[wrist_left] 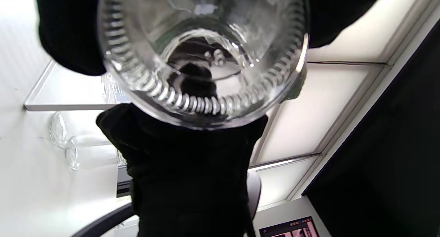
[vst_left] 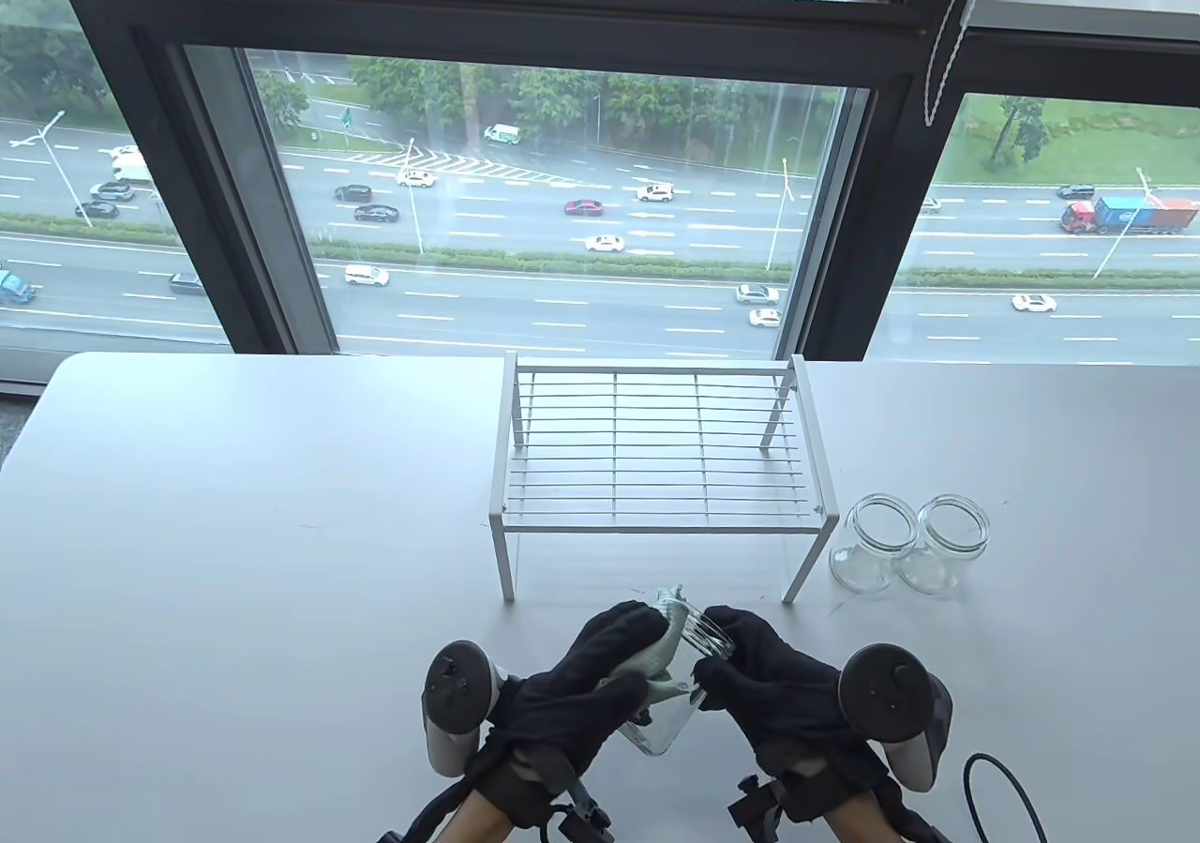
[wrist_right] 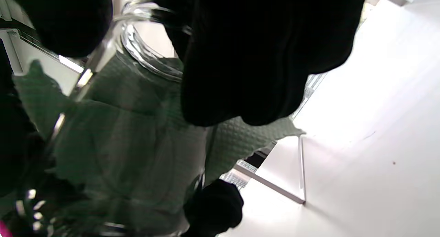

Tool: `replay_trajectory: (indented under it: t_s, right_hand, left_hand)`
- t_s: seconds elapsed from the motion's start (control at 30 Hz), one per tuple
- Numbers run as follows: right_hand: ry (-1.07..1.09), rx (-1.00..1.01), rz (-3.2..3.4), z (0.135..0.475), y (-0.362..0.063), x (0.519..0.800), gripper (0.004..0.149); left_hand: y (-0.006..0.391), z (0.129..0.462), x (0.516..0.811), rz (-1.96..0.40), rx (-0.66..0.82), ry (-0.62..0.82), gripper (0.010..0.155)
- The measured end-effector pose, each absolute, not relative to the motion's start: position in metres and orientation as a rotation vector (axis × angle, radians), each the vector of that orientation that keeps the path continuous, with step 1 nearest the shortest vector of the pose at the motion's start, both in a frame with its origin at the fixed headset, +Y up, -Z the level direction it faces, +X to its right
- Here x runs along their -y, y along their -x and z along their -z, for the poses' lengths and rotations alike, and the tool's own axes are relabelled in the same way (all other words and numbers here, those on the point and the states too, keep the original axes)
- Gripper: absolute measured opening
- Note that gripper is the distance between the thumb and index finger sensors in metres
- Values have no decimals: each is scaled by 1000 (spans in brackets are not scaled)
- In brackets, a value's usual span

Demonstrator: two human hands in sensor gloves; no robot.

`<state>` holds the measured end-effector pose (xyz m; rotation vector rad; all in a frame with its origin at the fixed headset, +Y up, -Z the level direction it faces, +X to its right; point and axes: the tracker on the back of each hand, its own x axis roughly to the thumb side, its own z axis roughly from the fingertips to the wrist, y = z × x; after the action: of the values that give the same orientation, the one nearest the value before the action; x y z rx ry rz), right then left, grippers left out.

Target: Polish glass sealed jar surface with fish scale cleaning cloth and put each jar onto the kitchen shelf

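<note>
Both gloved hands hold one clear glass jar (vst_left: 677,693) tilted above the table's near edge, in front of the shelf. My right hand (vst_left: 750,669) grips its threaded neck (vst_left: 701,632). My left hand (vst_left: 600,669) presses the pale green cloth (vst_left: 656,660) against the jar's side, fingers curled round cloth and glass. In the left wrist view the jar's ribbed base (wrist_left: 202,58) fills the top. Through the glass in the right wrist view shows the green scale-patterned cloth (wrist_right: 130,133). Two more open jars (vst_left: 874,543) (vst_left: 947,543) stand right of the shelf.
The white wire kitchen shelf (vst_left: 656,449) stands mid-table with nothing on its rack. A large window rises behind the table's far edge. A black cable (vst_left: 1003,787) loops at the near right.
</note>
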<state>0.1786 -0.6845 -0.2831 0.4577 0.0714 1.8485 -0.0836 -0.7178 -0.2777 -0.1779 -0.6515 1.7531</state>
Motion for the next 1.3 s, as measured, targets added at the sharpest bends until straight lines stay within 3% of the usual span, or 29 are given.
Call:
replay_trajectory:
  t_s: [0.1,0.23,0.33,0.43,0.67,0.8,0.9,1.0,1.07,1.3]
  right_hand:
    - [-610,-192,-1730,287,-177,683,70]
    - [-697,-195,-1746,286,-177,679,67]
    - [-668,26,-1984,282,-179,676,59]
    - [-599,123,-2051,281,-181,677,55]
    - [-351,129,-2152,276,-178,681,59]
    - [-409,-90,-1846,281,-178,685,78]
    - [-564,-258,-1611,283,-175,682,75]
    - [-646,-168,-1812,281,-173,676,71]
    - [-779,-113,-1993,279,-172,673,67]
    - [-635,117,-2076,278,-173,677,53]
  left_hand:
    - [79,278,723,-1952,677,334,58]
    - [79,279,725,-2022,732,498,58]
    - [85,280,722,-1898,709,433,59]
    - [86,278,716,-1700,709,308,59]
    - [85,272,707,-1333,674,-15,60]
    - [90,277,711,-1601,647,56,60]
    - [91,282,719,-1950,652,291,60]
    - [89,282,717,-1903,737,418,60]
    - [92,282,717,-1829,718,389,60]
    - [98,281,709,-1695,675,247,61]
